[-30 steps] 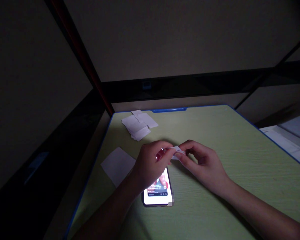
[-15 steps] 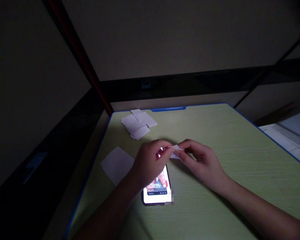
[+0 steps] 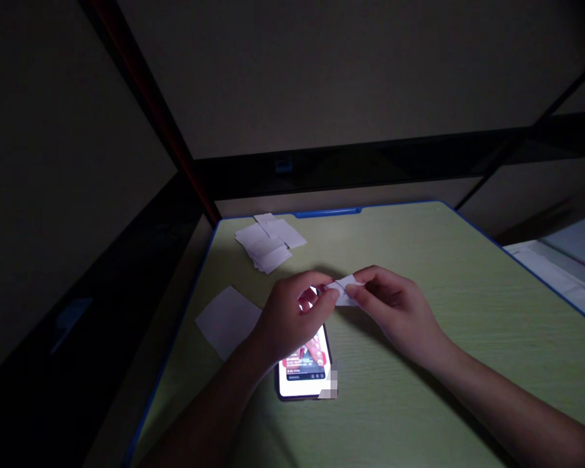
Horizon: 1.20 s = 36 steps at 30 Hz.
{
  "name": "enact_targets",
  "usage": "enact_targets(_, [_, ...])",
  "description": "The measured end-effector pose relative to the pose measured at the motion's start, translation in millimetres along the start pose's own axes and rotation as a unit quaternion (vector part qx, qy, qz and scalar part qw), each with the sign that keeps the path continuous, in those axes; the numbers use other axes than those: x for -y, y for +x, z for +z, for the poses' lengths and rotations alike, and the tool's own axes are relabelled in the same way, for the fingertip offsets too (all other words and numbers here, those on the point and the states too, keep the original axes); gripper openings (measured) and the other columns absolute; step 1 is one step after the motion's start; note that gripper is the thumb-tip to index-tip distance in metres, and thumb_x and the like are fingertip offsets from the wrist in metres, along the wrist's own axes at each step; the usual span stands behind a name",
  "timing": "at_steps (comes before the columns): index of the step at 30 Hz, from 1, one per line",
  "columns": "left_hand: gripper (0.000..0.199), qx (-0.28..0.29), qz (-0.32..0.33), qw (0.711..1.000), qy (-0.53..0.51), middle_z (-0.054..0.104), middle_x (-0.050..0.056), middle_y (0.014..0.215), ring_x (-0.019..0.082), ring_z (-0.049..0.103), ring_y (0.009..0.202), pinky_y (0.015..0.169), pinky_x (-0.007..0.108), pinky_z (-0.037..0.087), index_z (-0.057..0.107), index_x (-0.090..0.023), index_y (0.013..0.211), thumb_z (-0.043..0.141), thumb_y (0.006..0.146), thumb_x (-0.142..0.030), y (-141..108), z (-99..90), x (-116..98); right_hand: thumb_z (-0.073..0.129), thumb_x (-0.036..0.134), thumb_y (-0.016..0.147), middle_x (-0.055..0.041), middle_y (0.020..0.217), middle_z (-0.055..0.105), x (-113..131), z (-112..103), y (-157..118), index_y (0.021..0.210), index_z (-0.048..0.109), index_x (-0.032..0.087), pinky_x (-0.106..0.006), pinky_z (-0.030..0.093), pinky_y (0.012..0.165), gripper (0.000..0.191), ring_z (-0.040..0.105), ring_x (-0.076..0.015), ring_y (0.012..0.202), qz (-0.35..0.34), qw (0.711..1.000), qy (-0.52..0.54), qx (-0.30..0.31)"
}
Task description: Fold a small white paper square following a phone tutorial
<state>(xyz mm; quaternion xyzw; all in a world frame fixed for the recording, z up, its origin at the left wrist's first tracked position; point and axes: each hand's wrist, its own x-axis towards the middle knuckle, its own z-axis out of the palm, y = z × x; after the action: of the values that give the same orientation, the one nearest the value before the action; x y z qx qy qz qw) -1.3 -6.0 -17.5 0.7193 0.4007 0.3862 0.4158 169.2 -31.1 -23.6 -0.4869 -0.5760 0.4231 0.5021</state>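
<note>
A small folded piece of white paper (image 3: 344, 298) is held above the table between both hands. My left hand (image 3: 292, 315) pinches its left side between thumb and fingers, and my right hand (image 3: 400, 311) pinches its right side. Under my left hand lies a phone (image 3: 299, 389) with a lit screen, its upper part mostly covered by the hand. A flat sheet of white paper (image 3: 228, 320) rests left of the phone, its lower right edge hidden by my left wrist.
Several white paper pieces (image 3: 268, 244) lie overlapping near the table's back left. The light green table (image 3: 448, 273) has a blue edge and a blue handle (image 3: 327, 212) at the back. Dark wall panels stand behind; a white object (image 3: 565, 260) is beyond the right edge.
My right fingers have shifted slightly up and to the right along the paper. More of the folded paper shows between the hands, and a crease line is visible on it.
</note>
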Motion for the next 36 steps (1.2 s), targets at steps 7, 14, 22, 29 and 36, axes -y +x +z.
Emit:
enact_targets(7, [0.011,-0.003,-0.061,0.998,-0.034,0.058,-0.003,0.055,0.008,0.056,0.05,0.049,0.018,0.042,0.063,-0.015,0.077,0.057,0.079,-0.023,4,0.9,-6,0.061,0.033,0.081,-0.0012,0.07,0.06,3,1,0,0.084,0.062,0.017,-0.025,0.04,0.057,0.016,0.052,-0.0128,0.064,0.018,0.999,0.028,0.037])
enact_targets(14, [0.013,-0.03,-0.092,0.993,-0.071,0.054,-0.004,0.051,0.007,0.049,0.043,0.042,0.017,0.038,0.058,-0.014,0.068,0.056,0.077,-0.024,8,-1.9,-7,0.064,0.033,0.078,-0.0016,0.075,0.058,1,4,2,0.086,0.059,0.017,-0.027,0.04,0.059,0.018,0.052,-0.0141,0.067,0.023,0.997,0.037,0.068])
enact_targets(22, [0.012,0.011,-0.114,0.986,-0.119,0.057,-0.004,0.056,0.009,0.054,0.05,0.046,0.018,0.043,0.06,-0.014,0.081,0.059,0.074,-0.024,5,1.5,-9,0.059,0.035,0.081,0.0027,0.059,0.049,-2,2,4,0.067,0.054,0.017,-0.024,0.033,0.05,0.023,0.042,-0.01,0.054,0.052,0.997,0.004,0.05])
enact_targets(29, [0.014,0.003,-0.088,0.993,-0.085,0.055,-0.004,0.054,0.008,0.053,0.047,0.044,0.018,0.039,0.058,-0.015,0.071,0.053,0.08,-0.025,6,3.2,-7,0.064,0.031,0.077,0.0019,0.067,0.053,5,3,3,0.082,0.06,0.017,-0.025,0.04,0.056,0.016,0.049,-0.0112,0.061,0.021,0.999,0.032,0.036])
enact_targets(36, [0.011,-0.003,-0.081,0.994,-0.073,0.055,-0.003,0.057,0.009,0.054,0.052,0.048,0.019,0.043,0.057,-0.016,0.068,0.054,0.078,-0.021,3,10.2,1,0.063,0.031,0.078,0.0013,0.064,0.056,1,4,2,0.075,0.06,0.018,-0.026,0.042,0.055,0.014,0.05,-0.0117,0.059,0.014,0.999,0.004,0.043])
